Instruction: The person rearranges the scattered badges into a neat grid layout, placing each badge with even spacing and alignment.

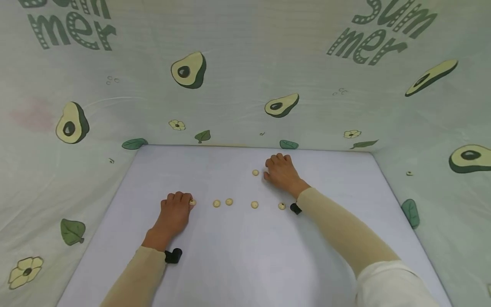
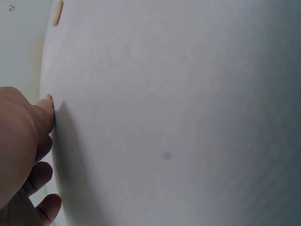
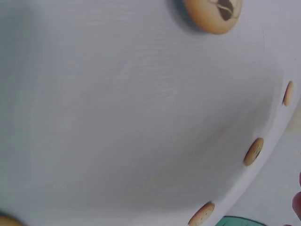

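My left hand is at the left end of a loose row of small round wooden discs. Its thumb and forefinger are at the edge of a wooden disc, and a sliver of that disc shows at the thumb tip in the left wrist view. Farther back, my right hand has its fingers loosely bent, with nothing seen in them. Just left of its thumb lies another wooden disc. In the right wrist view the nearest disc bears a dark leaf-like print; only fingertips show at the edge.
Between the hands lie more wooden discs, two close together, one in the middle and one near the right wrist's black camera. A cloth printed with avocados and leaves rises behind the white table.
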The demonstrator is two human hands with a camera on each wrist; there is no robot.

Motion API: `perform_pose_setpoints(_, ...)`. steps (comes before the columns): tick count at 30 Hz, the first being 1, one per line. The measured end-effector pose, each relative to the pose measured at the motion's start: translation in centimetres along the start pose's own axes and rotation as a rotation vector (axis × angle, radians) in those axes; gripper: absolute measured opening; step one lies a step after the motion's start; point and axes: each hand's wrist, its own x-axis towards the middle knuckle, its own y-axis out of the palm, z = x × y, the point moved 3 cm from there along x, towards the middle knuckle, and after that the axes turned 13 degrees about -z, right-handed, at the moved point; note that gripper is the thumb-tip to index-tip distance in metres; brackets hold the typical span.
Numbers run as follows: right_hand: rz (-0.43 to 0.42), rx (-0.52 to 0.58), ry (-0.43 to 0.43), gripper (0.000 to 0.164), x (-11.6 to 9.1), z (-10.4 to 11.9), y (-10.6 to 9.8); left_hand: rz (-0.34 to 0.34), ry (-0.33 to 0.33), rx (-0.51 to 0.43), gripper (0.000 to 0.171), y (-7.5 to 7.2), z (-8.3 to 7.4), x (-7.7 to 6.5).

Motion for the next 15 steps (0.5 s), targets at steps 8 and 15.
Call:
perform_pose_setpoints(8, 0.000, 0.019, 0.063, 0.027, -2.0, -1.3, -1.3, -0.018, 0.015, 0.005, 0.020, 0.0, 0.0, 0.0)
perform_pose_setpoints(15, -0.011, 0.037, 0.119, 0.029, -5.2, -3.8, -2.8, 0.002, 0.007, 0.013, 0.021, 0.4, 0.2, -0.1)
